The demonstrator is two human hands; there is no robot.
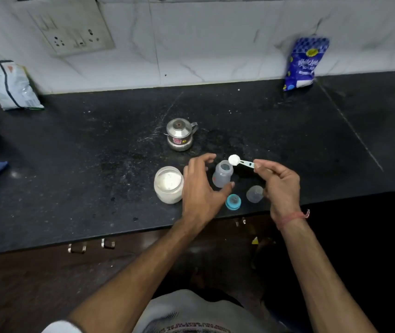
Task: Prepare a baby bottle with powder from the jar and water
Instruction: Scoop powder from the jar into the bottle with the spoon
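Black counter [95, 164], scoop [239, 162] level, bowl leftward over upright bottle [223, 175]

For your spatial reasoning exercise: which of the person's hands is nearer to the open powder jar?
Left. The left hand hovers right beside the powder jar, between it and the baby bottle. The right hand holds the scoop beyond the bottle.

White marble-veined wall tiles [215, 44] carry a switch-and-socket plate [71, 27]; below, a black speckled stone table [95, 164] tops dark wooden cabinets [47, 284].
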